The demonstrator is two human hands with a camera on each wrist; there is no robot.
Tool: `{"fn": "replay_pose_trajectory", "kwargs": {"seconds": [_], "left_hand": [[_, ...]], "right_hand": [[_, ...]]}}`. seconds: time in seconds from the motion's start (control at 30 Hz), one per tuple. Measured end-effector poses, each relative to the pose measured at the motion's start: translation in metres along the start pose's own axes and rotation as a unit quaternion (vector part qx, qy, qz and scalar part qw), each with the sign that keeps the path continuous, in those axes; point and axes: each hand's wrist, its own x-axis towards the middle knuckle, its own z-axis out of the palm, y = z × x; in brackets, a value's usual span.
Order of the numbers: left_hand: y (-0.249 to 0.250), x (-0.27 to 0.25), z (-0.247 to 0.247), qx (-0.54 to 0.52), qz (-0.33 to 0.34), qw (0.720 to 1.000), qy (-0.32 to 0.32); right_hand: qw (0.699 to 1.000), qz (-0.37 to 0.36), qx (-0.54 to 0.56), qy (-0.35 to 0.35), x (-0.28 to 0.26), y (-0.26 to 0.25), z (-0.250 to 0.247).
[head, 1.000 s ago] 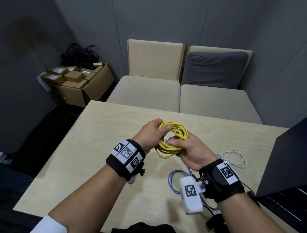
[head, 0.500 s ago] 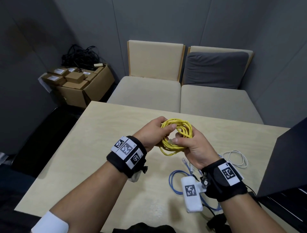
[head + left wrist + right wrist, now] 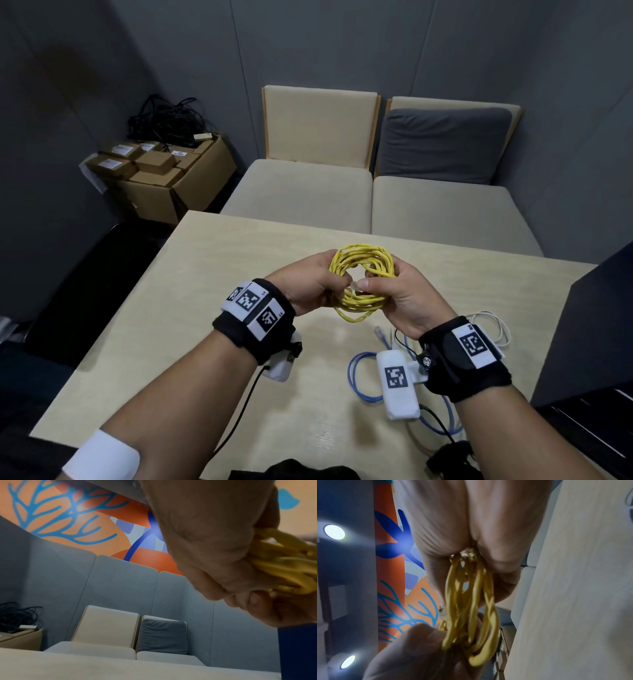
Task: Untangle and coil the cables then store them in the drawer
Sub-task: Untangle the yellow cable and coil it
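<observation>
A yellow cable (image 3: 361, 279) wound into a small coil is held above the light wooden table (image 3: 191, 291) between both hands. My left hand (image 3: 310, 284) grips the coil's left side, fingers curled round the strands (image 3: 281, 562). My right hand (image 3: 394, 291) grips the right side, its thumb pressing a clear plug (image 3: 354, 285) against the loops (image 3: 471, 615). A blue cable (image 3: 363, 380) lies loosely looped on the table under my right wrist. Further right lies a small white cable (image 3: 493, 325) in a loop.
A dark cabinet (image 3: 589, 342) stands at the table's right edge. Two beige seats (image 3: 376, 198) with a grey cushion (image 3: 442, 144) are beyond the table. A cardboard box (image 3: 164, 171) with small boxes and black cables sits on the floor at the left.
Both hands have lifted the yellow coil slightly and turned it more upright, so its ring faces me. The right thumb now presses the clear plug onto the loops.
</observation>
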Motion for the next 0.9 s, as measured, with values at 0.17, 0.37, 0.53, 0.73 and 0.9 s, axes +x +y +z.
{"fn": "replay_pose_trajectory", "kwargs": {"seconds": [0.17, 0.37, 0.53, 0.73, 0.9], "left_hand": [[0.001, 0.0, 0.005, -0.017, -0.009, 1.0, 0.0], [0.002, 0.001, 0.007, -0.012, -0.024, 0.999, 0.03], [0.001, 0.005, 0.006, 0.005, -0.029, 0.999, 0.037], [0.0, 0.005, 0.011, 0.012, -0.003, 0.999, 0.033], [-0.004, 0.007, 0.012, 0.028, -0.003, 0.997, 0.073]], "right_hand": [[1.0, -0.01, -0.019, 0.004, 0.001, 0.004, -0.004], [0.999, -0.017, -0.04, 0.013, 0.0, 0.011, -0.007], [0.994, -0.028, -0.093, 0.054, 0.001, 0.011, -0.004], [0.996, -0.008, -0.09, 0.016, 0.001, 0.01, -0.006], [0.996, 0.001, -0.084, 0.019, 0.0, 0.013, -0.003]]}}
